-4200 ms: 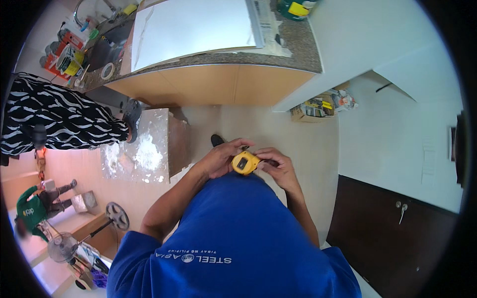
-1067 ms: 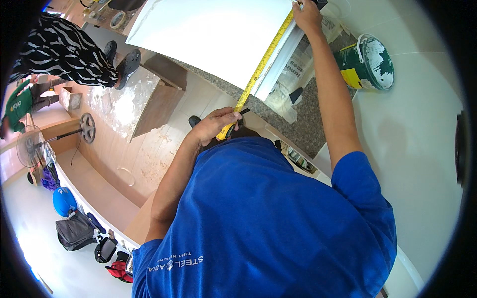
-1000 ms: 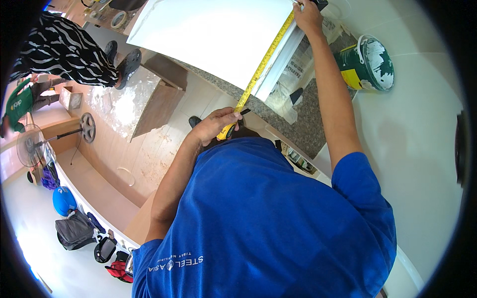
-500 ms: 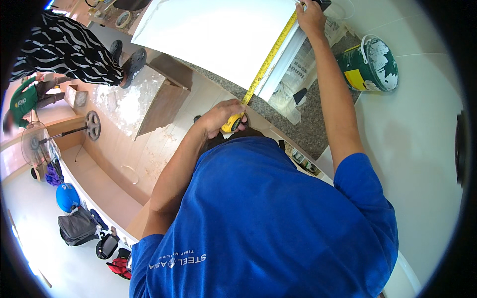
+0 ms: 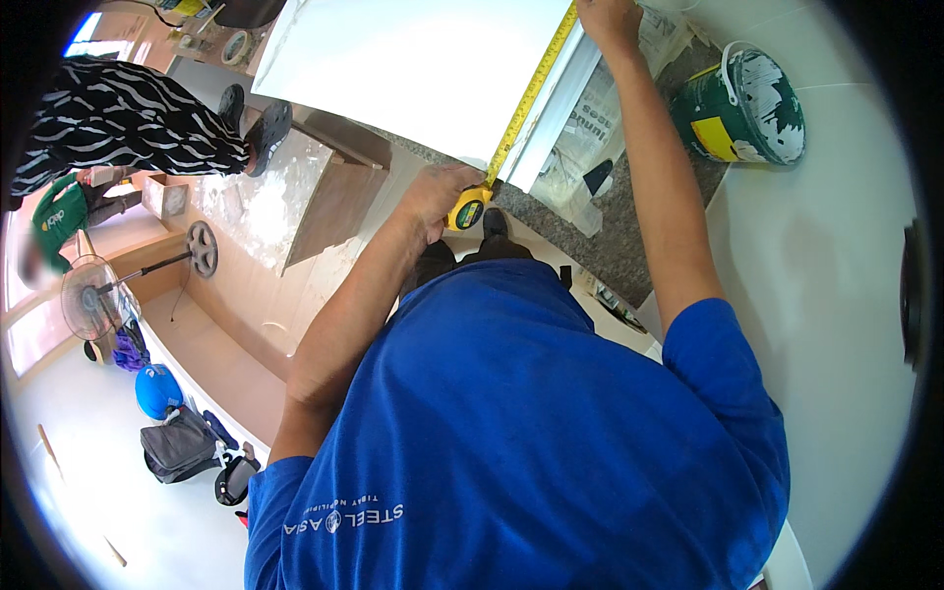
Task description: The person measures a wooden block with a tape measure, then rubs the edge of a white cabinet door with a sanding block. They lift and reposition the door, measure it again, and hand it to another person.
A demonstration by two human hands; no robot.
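My left hand grips the yellow tape measure case at the near edge of a white board that lies on a stone counter. The yellow tape blade runs from the case along the board's right edge up to my right hand, which pins the tape's end at the board's far corner.
A green paint bucket stands on the counter at the right, with a plastic bag beside the board. Another person in a striped garment stands at the upper left. A floor fan, a wheel and bags lie at the left.
The tape measure went from held shut at my chest to stretched along the board. In the last half second my left hand with the case slid closer to the board's near edge.
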